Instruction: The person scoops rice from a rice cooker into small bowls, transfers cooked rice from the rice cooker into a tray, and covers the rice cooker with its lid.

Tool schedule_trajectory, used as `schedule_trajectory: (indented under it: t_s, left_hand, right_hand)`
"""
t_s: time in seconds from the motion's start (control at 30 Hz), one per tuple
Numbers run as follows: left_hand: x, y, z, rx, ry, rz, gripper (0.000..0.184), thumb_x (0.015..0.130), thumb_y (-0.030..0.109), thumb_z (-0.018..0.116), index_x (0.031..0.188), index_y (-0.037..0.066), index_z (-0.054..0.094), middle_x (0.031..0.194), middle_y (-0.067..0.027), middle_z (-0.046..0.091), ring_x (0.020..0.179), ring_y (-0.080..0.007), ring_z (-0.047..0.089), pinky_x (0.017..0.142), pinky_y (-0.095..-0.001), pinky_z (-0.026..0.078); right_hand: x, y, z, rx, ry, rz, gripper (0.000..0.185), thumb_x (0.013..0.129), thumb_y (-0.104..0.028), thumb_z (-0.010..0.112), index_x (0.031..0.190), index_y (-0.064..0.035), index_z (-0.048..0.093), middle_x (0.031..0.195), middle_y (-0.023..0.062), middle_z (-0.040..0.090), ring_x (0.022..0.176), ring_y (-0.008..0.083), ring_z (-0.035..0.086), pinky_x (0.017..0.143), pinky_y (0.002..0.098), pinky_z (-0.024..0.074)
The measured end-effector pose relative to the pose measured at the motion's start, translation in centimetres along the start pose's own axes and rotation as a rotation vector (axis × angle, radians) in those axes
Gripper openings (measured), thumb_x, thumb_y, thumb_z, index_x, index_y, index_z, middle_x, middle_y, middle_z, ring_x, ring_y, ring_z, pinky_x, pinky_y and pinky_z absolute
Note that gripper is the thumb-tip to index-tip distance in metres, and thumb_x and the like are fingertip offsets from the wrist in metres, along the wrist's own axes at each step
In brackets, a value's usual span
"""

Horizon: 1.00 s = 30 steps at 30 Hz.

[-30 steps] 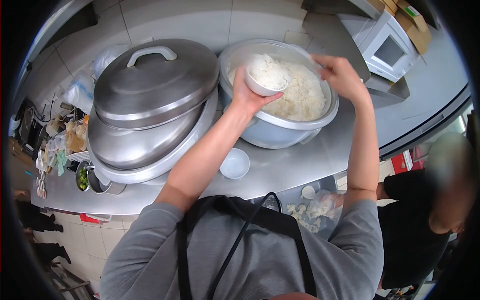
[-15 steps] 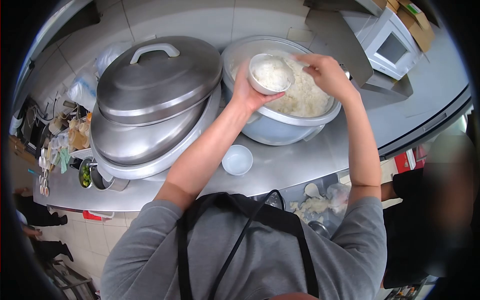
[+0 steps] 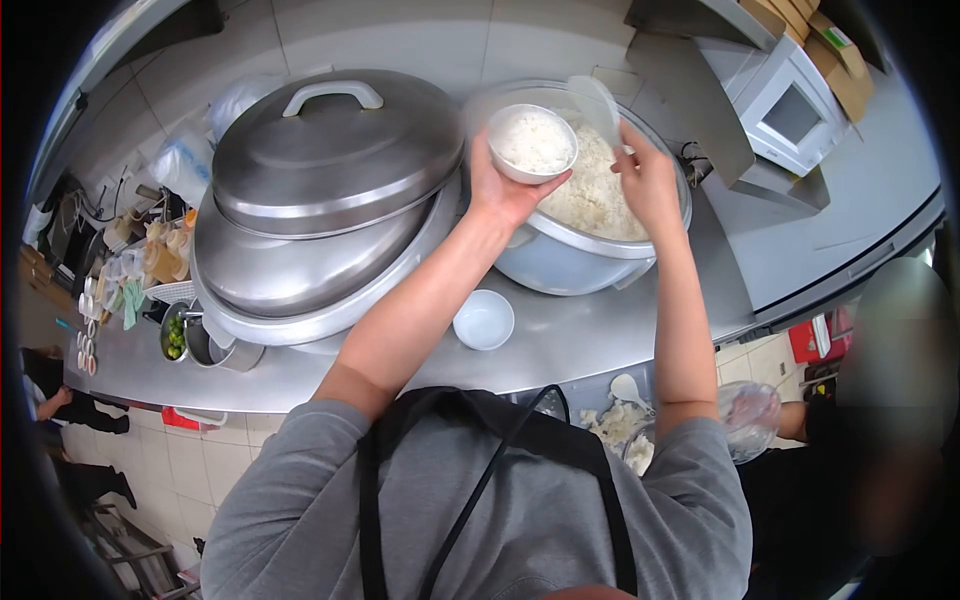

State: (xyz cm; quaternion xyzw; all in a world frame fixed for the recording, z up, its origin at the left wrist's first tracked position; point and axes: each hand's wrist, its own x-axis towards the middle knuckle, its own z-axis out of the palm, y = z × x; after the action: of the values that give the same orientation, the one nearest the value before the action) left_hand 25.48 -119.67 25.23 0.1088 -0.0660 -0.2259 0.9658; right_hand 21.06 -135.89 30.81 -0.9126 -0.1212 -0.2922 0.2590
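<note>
My left hand (image 3: 503,190) holds a white bowl (image 3: 528,176) of rice from below, over the near left rim of a big metal pot. My right hand (image 3: 645,176) is closed on a pale, translucent paddle (image 3: 596,104), its blade raised beside the bowl. Beneath both lies the pot (image 3: 575,268), with white rice (image 3: 592,196) inside. An empty white bowl (image 3: 484,320) rests on the steel counter (image 3: 560,335) in front of the pot.
Large domed lids (image 3: 340,150) lean over another container at left. Small pots (image 3: 225,350) and condiment containers (image 3: 160,255) stand farther left. A microwave (image 3: 790,110) is at the upper right. Below, a tray holds rice clumps (image 3: 618,420); at right a co-worker's hand holds a plastic bag (image 3: 748,418).
The paddle has come up into view in my right hand, beside the filled bowl, which is now more level. The co-worker's plastic bag has moved right, away from the tray.
</note>
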Motion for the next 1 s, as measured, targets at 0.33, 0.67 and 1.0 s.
schedule_trajectory:
  t_s: [0.33,0.67,1.0]
  left_hand:
    - [-2.2,1.4,2.2,0.107,-0.043,-0.017,0.058,0.081,0.052,0.036,0.127,0.017,0.037,0.133,-0.0078,0.034,0.123,-0.0301,0.03,0.099,-0.055,0.019]
    - [-13.1,14.2,4.9,0.063,-0.114,0.278,0.063,0.077,0.057,0.048,0.125,0.016,0.039,0.13,-0.0106,0.037,0.12,-0.0357,0.033,0.094,-0.0612,0.023]
    - [-37.4,36.6,-7.0,0.324,0.221,1.205,0.067,0.073,0.052,0.053,0.127,0.015,0.037,0.132,-0.0122,0.036,0.122,-0.0328,0.033,0.099,-0.0549,0.025]
  right_hand:
    - [-0.5,-5.6,-1.3,-0.433,0.104,-0.464,0.05,0.068,0.006,0.05,0.108,-0.0221,0.059,0.106,0.0042,0.057,0.083,0.0249,0.054,0.073,0.0355,0.0451]
    - [0.4,-1.9,0.3,0.434,0.076,0.035,0.036,0.087,-0.007,0.048,0.121,0.002,0.045,0.095,0.0075,0.057,0.072,0.0096,0.053,0.064,0.022,0.0438]
    - [-4.6,6.8,4.5,0.306,0.001,0.392,0.034,0.086,-0.015,0.048,0.116,0.0015,0.048,0.093,0.0069,0.058,0.069,0.0113,0.053,0.054,0.023,0.0418]
